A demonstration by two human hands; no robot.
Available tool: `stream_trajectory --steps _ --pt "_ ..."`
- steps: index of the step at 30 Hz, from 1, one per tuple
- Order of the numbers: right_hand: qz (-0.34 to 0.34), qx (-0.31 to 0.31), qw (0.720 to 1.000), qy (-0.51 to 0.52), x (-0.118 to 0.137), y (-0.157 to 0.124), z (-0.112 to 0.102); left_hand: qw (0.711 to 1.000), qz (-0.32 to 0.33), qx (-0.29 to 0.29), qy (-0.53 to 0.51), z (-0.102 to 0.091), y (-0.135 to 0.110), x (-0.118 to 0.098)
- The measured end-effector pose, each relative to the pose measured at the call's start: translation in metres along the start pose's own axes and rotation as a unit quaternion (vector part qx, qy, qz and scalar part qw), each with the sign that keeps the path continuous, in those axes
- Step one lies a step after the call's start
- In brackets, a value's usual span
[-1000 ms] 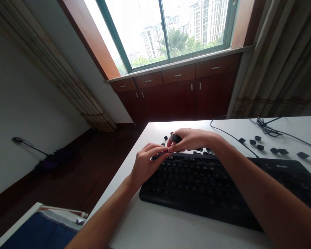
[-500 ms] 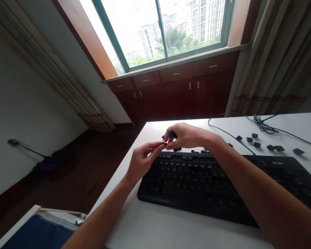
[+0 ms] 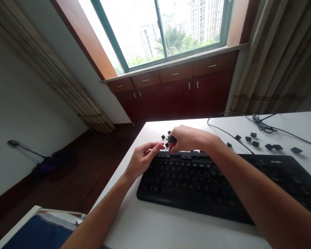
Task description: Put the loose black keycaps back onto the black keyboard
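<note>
White is the surface of the table [image 3: 150,224], and its near strip, lying before the front edge of the black keyboard [image 3: 186,192], is giving our forearms room. The keyboard is resting with its left end just inside the table's left edge. Our right forearm is crossing above the keys; we should be keeping its weight off them. At the keyboard's far left corner, our left hand [image 3: 140,159] is holding thumb and forefinger nearly together; whether they are pinching anything, we cannot tell. Just beside it, our right hand [image 3: 188,138] is gripping a black tool [image 3: 172,139], the tip pointing toward the table's left edge. In our judgement, we are working best by keeping that tip off the left fingertips and pinching small pieces lightly. Loose keycaps [image 3: 163,137] are lying between our hands and the table's far left corner, narrowing that space. Others [image 3: 255,143] are lying beyond the keyboard's far edge, to the right; the cable [image 3: 265,127] is coiling nearer the table's far edge.
</note>
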State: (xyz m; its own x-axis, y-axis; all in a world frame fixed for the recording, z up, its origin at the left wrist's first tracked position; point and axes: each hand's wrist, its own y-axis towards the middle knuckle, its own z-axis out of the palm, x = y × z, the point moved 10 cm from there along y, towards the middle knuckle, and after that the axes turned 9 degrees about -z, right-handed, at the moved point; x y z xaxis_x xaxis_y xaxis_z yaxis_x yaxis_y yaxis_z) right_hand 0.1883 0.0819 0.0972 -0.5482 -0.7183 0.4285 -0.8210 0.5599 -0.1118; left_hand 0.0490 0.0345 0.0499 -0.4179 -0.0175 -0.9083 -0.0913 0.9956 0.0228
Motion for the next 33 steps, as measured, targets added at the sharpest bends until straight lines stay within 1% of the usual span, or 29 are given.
stream_trajectory --steps 3,12,29,33 --pt "0.014 0.031 0.999 0.013 -0.006 0.002 0.010 1.000 0.006 0.003 0.012 0.002 0.000 0.001" --pt "0.030 0.057 0.998 0.010 -0.009 0.006 0.021 0.998 0.038 0.002 0.049 0.004 0.000 0.001" --pt "0.026 0.060 0.998 -0.001 -0.008 0.005 0.022 0.995 0.055 0.003 0.079 0.007 -0.001 -0.004" --pt "0.020 0.063 0.998 -0.004 -0.006 0.005 0.023 0.994 0.068 0.005 0.088 0.009 -0.002 -0.008"
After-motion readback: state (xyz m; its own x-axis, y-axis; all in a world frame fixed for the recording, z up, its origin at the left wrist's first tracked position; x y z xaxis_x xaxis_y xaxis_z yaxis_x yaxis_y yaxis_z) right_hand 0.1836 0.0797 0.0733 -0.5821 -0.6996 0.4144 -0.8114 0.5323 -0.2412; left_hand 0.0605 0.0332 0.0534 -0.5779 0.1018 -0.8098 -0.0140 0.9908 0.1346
